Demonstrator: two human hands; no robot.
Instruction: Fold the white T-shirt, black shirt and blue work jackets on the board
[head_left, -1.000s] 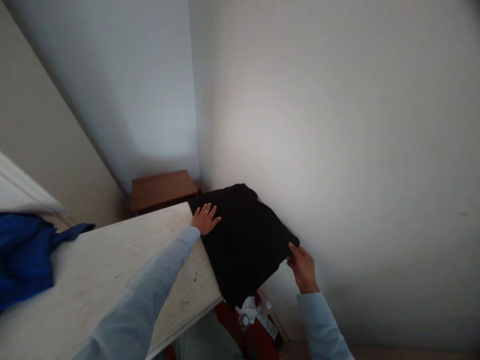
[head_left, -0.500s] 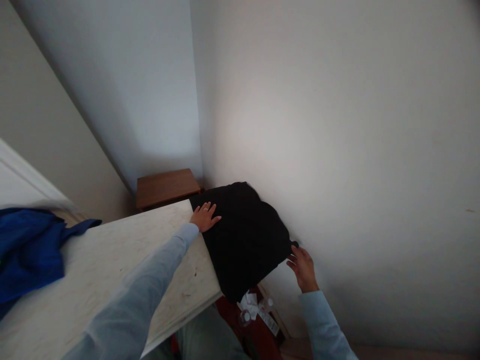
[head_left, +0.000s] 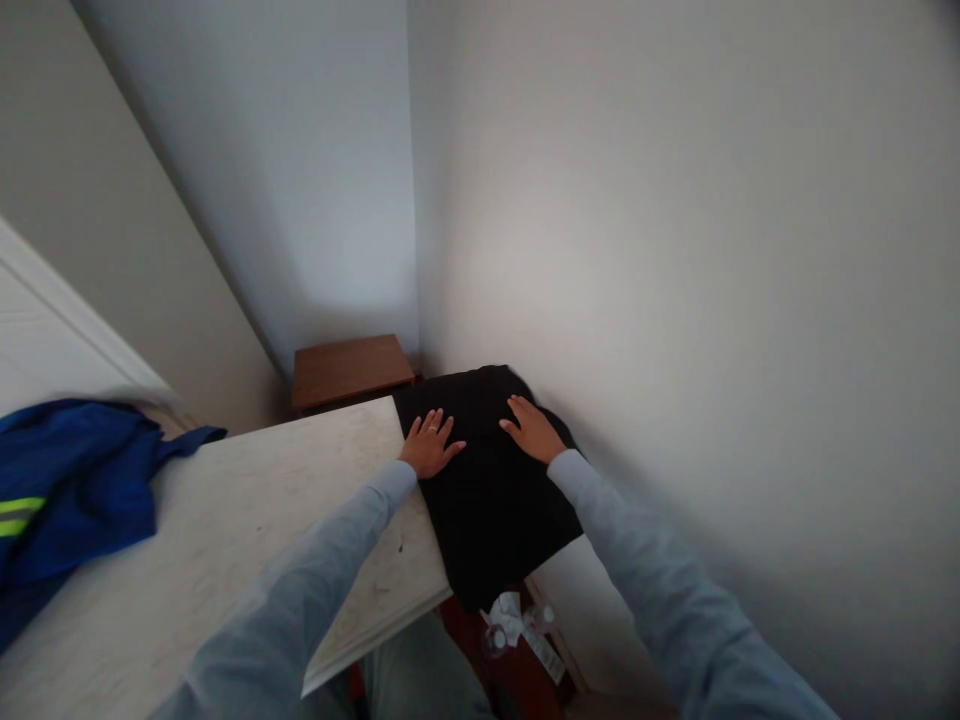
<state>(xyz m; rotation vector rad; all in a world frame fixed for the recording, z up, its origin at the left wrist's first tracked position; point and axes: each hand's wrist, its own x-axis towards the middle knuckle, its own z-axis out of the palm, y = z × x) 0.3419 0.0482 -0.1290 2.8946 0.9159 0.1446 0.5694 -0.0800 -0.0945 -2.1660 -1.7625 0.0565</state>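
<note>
A black cloth garment [head_left: 487,500] lies spread over the right end of the white table [head_left: 322,450], its near edge hanging a little over the front. Its exact kind I cannot tell. My left hand [head_left: 431,445] rests flat on the garment's left edge, fingers spread, with a ring on one finger. On the upper right part of the same cloth, my right hand [head_left: 534,430] lies palm down with fingers stretched out. Neither hand grips the fabric. My right forearm covers part of the garment's right side.
At the table's left lies a crumpled blue garment [head_left: 82,490] with a yellow-green reflective stripe. A brown wooden piece of furniture [head_left: 352,370] stands in the corner behind. The wall [head_left: 675,300] rises close on the right. Below the table are clear plastic bottles [head_left: 495,640] and papers.
My right hand has let go of the garment's right corner and moved up and left onto the cloth. My left hand stays on the left edge. The view has shifted slightly left.
</note>
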